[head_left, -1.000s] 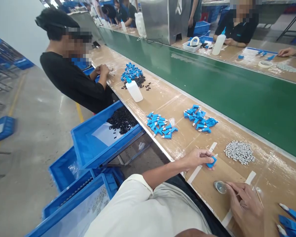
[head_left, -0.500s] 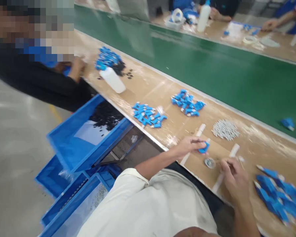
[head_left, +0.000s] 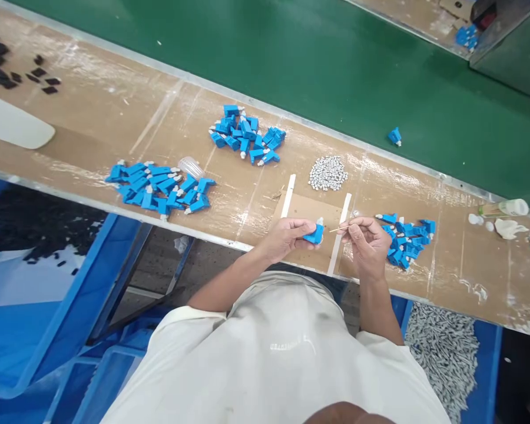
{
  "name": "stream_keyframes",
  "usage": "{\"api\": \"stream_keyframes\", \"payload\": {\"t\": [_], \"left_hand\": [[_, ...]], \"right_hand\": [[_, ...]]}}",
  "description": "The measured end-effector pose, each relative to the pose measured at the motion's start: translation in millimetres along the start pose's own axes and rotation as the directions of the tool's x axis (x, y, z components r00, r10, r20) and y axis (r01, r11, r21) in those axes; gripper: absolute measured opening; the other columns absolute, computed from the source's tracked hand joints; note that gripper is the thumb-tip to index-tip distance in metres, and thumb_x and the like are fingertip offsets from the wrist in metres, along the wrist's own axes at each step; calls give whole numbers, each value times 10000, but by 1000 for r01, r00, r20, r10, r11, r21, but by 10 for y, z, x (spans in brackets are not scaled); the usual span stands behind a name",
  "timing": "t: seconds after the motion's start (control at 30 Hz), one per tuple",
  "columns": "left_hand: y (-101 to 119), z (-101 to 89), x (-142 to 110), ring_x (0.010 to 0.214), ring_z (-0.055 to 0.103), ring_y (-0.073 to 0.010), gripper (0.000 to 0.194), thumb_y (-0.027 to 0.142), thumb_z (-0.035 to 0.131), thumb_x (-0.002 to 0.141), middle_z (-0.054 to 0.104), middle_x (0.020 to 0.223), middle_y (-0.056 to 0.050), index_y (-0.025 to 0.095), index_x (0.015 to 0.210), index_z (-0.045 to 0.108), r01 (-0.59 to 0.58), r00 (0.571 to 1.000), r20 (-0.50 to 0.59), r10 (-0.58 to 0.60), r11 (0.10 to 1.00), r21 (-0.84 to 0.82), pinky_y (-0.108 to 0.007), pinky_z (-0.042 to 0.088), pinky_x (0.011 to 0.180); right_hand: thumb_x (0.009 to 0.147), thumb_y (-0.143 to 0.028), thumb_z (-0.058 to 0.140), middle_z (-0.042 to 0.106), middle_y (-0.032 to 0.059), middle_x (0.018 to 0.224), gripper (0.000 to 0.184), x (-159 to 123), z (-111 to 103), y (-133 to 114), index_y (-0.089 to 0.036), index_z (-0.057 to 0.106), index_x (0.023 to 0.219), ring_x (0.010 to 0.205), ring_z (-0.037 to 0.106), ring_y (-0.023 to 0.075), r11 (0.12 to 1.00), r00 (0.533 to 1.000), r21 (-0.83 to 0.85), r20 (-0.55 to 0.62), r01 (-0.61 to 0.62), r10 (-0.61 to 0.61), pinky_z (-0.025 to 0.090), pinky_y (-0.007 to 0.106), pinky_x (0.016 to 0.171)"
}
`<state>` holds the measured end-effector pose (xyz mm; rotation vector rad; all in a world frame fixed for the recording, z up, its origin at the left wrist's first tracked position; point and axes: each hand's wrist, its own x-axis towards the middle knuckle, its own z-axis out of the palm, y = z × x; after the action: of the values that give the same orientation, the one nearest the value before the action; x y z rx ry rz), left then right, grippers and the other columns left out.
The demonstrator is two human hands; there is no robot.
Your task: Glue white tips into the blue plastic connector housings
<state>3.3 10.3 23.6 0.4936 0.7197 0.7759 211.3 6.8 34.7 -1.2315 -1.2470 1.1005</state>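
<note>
Blue piece (head_left: 314, 235) in view, it is sitting between the thumb and fingers of the left hand (head_left: 285, 240), which is clamping it above the worktop (head_left: 457, 200). The right hand (head_left: 369, 242) is pinching a thin stick (head_left: 338, 229), whose tip is pointing at the piece, just apart from it. Small grey bits (head_left: 328, 173) are lying beyond both hands.

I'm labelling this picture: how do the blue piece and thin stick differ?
The blue piece is blocky; the stick is thin and straight. The piece is blue, the stick tan. The left hand holds the piece, the right hand the stick. Both are held over the worktop.
</note>
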Motion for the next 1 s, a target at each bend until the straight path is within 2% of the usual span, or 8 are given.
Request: {"api": "stream_keyframes", "payload": {"t": [0.17, 0.3, 0.4, 0.7, 1.0], "left_hand": [[-35, -11, 4, 627, 680, -120, 536, 562, 931, 630, 719, 729, -57, 91, 806, 745, 33, 999, 20, -32, 999, -22, -216, 559, 611], [-27, 1, -12, 618, 675, -116, 538, 563, 941, 609, 705, 712, -41, 97, 781, 734, 47, 999, 25, -46, 998, -33, -205, 548, 590], [-7, 18, -24, 615, 674, -110, 546, 577, 941, 600, 692, 695, -29, 101, 763, 729, 48, 998, 36, -47, 998, -30, -194, 546, 587], [-13, 9, -24, 606, 664, -111, 548, 589, 937, 598, 691, 689, -30, 106, 723, 710, 44, 998, 43, -43, 999, -22, -212, 557, 601], [-32, -23, -1, 594, 641, -93, 529, 576, 929, 623, 683, 708, -23, 107, 730, 711, 39, 997, 64, -38, 999, -12, -217, 555, 623]], "right_hand": [[940, -427, 717, 788, 49, 844, 207, -109, 92, -185, -221, 703, 941, 670, 740, 189, 969, 982, -180, -49, 171, -183, 605, 303, 550], [984, -372, 665, 791, 39, 883, 141, -176, 124, -245, -242, 718, 989, 632, 713, 169, 896, 952, -336, 5, 290, -306, 601, 313, 563], [997, -327, 642, 788, 33, 893, 103, -186, 115, -235, -258, 718, 1010, 664, 713, 175, 850, 925, -378, 55, 367, -375, 598, 324, 585], [1006, -360, 618, 790, 50, 913, 135, -183, 85, -150, -261, 707, 1025, 703, 719, 195, 814, 926, -449, 107, 369, -361, 628, 385, 693], [1000, -233, 616, 783, 21, 848, 101, -133, 135, -239, -276, 702, 1031, 717, 726, 191, 764, 874, -429, 186, 483, -448, 587, 348, 664]]}}
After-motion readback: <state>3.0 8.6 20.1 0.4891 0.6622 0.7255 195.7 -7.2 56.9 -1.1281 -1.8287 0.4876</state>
